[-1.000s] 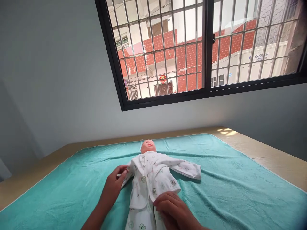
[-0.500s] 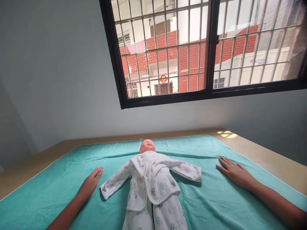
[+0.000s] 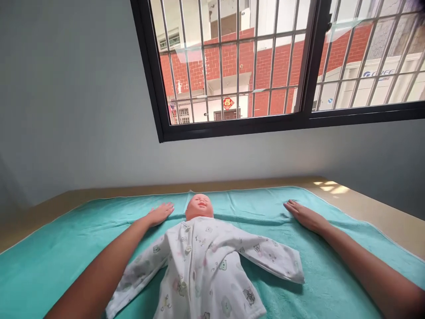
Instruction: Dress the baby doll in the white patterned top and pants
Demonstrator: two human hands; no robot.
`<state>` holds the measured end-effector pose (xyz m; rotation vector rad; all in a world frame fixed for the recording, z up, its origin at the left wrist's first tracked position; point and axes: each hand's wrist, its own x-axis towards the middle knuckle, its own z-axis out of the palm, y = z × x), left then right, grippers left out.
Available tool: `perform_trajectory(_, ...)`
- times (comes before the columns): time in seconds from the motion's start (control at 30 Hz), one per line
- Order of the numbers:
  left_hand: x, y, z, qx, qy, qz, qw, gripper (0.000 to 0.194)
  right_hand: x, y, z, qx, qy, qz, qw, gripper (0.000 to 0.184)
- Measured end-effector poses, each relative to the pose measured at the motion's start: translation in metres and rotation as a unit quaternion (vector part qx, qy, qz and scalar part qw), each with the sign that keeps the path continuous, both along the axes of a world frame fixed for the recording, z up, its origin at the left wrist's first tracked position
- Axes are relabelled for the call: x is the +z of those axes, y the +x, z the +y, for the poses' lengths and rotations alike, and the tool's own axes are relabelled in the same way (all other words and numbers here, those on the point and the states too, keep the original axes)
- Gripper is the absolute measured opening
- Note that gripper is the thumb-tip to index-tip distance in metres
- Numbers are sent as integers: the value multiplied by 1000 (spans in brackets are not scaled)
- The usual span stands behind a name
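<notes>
A baby doll (image 3: 199, 206) lies on its back on a turquoise towel (image 3: 328, 266), its head toward the wall. It wears a white long-sleeved baby top (image 3: 202, 266) with small animal prints, the sleeves spread out to both sides. My left hand (image 3: 160, 214) lies flat on the towel to the left of the doll's head, fingers stretched out and apart from the head. On the other side, my right hand (image 3: 303, 215) rests palm down on the towel, well to the right of the head, with nothing in it. The doll's lower part is out of frame.
The towel covers a light wooden tabletop (image 3: 375, 208), whose edges show at the back and sides. Behind it stands a grey-white wall (image 3: 99, 110) with a dark-framed, barred window (image 3: 232, 126). Sunlight falls on the back right corner.
Both hands have moved farther forward over the towel, up beside the doll's head, the left one closer to it. The view has come nearer, so the doll appears larger and its trousers are out of frame.
</notes>
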<state>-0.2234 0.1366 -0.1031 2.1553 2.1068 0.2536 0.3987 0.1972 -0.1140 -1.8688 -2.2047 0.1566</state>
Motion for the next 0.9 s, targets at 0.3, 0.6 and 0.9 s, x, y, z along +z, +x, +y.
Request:
perform_trajectory(0.3, -14, -8, 9, 37, -26, 41, 998, 65, -3, 6, 19, 6, -3, -75, 997, 78)
perform_trajectory(0.6, -14, -14, 17, 30, -16, 46, 998, 66, -10, 22, 37, 38, 6, -55, 998, 72)
perform_trajectory(0.9, -10, -10, 14, 38, -17, 42, 998, 65, -12, 28, 42, 27, 16, -66, 997, 71)
